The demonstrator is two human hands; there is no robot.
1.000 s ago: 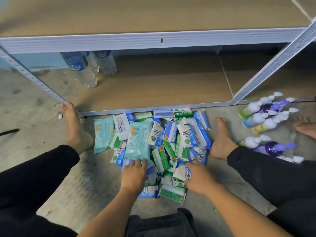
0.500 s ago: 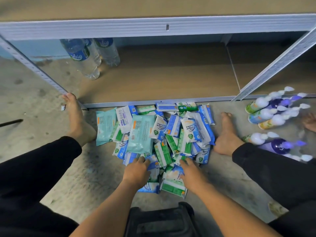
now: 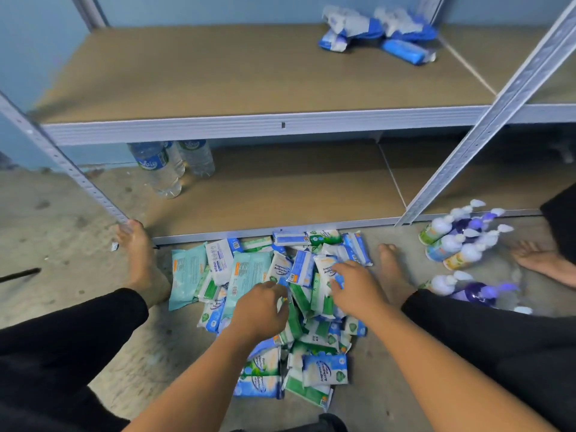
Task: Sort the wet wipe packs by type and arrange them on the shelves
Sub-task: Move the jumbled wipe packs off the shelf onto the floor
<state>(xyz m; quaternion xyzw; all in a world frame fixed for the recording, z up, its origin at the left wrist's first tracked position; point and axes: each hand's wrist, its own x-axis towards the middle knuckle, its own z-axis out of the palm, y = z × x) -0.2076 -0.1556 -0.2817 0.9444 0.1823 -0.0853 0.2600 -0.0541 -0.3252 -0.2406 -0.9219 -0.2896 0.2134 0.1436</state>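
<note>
On the lower shelf [image 3: 296, 188], at its left rear, 2 water bottles [image 3: 170, 168] stand. The wet wipe packs [image 3: 314, 325] are heaped on the floor [image 3: 62, 232] against that shelf's front edge, between 2 bare feet.

At the left edge of the heap 2 large teal packs [image 3: 187, 271] lie flat. Their long axes run from the person toward the shelf, tipped slightly right at the far end. The small white, blue and green packs beside them point every way, some on edge, so no common axis is found.

The left hand [image 3: 260, 310] is set in the middle of the heap with fingers curled down among the packs. Whether a pack is pinched cannot be told. The right hand [image 3: 357, 286] is laid with spread fingers on a white-and-blue pack [image 3: 324, 266]; no closed grip is seen.

At the right rear corner of the upper shelf [image 3: 218, 73] a few blue packs [image 3: 402, 49] are already placed, loosely and not lined up.

From here, 2 types may be lifted together, since they overlap. Smooth film packs may slip from a loose hold. The pump bottles [image 3: 452, 241] lying on the floor at the right could be knocked by the right arm or knee.
</note>
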